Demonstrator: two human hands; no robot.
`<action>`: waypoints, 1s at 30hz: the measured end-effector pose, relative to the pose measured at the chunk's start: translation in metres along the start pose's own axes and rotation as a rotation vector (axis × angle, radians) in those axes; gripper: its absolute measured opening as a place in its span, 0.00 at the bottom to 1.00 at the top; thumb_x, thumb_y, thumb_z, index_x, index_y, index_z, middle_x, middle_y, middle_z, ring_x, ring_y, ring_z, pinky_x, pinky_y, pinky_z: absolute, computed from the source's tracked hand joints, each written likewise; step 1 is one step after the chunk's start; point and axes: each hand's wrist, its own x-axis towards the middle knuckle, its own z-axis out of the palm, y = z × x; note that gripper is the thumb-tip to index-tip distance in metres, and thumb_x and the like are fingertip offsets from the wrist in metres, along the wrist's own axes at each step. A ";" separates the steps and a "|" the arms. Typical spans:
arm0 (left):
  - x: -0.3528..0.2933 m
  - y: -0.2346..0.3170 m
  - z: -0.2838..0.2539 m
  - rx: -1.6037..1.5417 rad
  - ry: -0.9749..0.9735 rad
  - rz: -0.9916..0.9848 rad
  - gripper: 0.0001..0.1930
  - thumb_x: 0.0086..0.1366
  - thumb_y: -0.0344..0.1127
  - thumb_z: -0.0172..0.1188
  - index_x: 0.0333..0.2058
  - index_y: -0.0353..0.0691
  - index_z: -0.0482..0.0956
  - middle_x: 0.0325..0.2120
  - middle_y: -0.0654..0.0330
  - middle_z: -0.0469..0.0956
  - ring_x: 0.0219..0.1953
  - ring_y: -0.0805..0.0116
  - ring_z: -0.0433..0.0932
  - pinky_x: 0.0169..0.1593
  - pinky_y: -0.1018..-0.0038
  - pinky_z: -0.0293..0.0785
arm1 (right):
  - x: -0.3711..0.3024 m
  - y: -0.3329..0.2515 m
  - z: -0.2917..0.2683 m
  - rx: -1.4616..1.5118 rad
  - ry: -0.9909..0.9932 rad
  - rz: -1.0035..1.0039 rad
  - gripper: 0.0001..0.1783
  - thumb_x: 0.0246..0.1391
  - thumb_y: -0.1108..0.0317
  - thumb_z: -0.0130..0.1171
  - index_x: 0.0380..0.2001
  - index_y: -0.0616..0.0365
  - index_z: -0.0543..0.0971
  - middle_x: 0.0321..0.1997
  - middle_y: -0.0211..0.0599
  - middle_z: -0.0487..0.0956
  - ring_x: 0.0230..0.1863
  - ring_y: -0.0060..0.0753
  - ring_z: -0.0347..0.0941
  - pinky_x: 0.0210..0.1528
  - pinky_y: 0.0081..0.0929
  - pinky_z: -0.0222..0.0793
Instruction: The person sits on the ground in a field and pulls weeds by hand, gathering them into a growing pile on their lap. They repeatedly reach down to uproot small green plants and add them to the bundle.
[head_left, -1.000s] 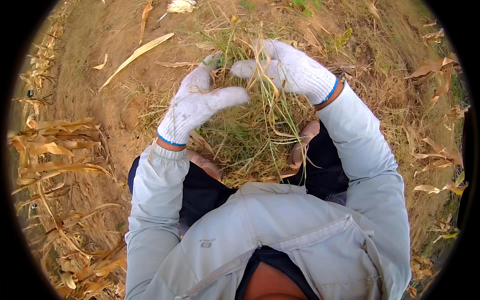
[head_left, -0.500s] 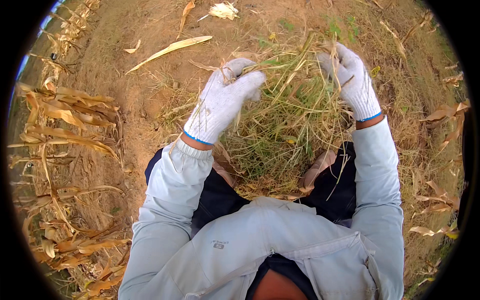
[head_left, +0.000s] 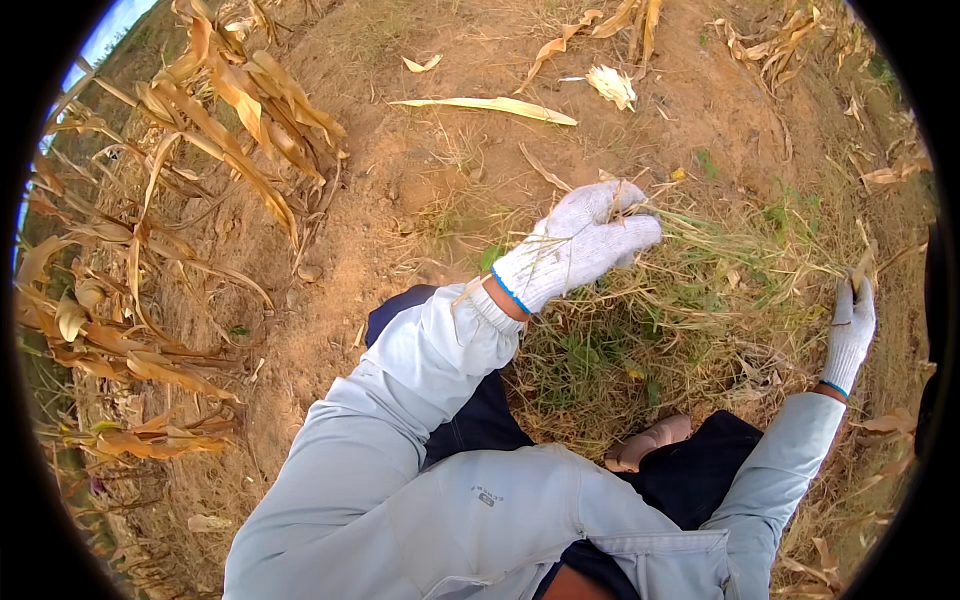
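Both my hands wear white knit gloves with blue cuff edges. My left hand (head_left: 585, 240), in the middle of the view, is closed with thumb and fingers pinched on the end of some dry grass (head_left: 735, 240). The thin yellow-green strands stretch to the right toward my right hand (head_left: 850, 325), whose fingers are drawn together at their other end. Below the strands a loose heap of green and dry grass (head_left: 600, 350) lies on the ground in front of me.
Dry corn plants (head_left: 235, 110) stand along the left. A long pale husk leaf (head_left: 490, 106) and a crumpled corn husk (head_left: 612, 88) lie on the bare soil (head_left: 370, 200) ahead. My shoe (head_left: 650, 443) rests at the near edge of the grass heap.
My hands have spread wider apart, drawing the grass strands out between them; my right hand swung out to the right and nearer. The whole view has shifted and tilted.
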 end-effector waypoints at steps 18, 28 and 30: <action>-0.034 0.000 -0.086 -0.215 0.564 0.102 0.10 0.70 0.39 0.62 0.35 0.38 0.79 0.22 0.68 0.75 0.25 0.78 0.74 0.31 0.75 0.74 | 0.036 0.173 0.027 -0.215 -0.103 0.233 0.34 0.71 0.50 0.50 0.70 0.64 0.69 0.72 0.51 0.71 0.72 0.48 0.67 0.73 0.34 0.57; -0.015 -0.025 -0.053 -0.587 0.393 0.082 0.07 0.72 0.36 0.61 0.38 0.40 0.77 0.21 0.66 0.76 0.24 0.76 0.75 0.32 0.75 0.74 | -0.039 -0.087 0.081 0.456 -0.598 0.018 0.40 0.64 0.61 0.61 0.75 0.60 0.61 0.74 0.44 0.66 0.60 0.35 0.69 0.64 0.33 0.65; -0.009 -0.031 -0.019 -0.661 0.216 0.068 0.07 0.72 0.37 0.61 0.38 0.40 0.76 0.22 0.66 0.76 0.25 0.76 0.76 0.33 0.75 0.73 | -0.077 -0.178 0.074 0.530 -0.804 -0.044 0.44 0.58 0.64 0.64 0.75 0.61 0.61 0.70 0.45 0.71 0.56 0.34 0.71 0.61 0.32 0.68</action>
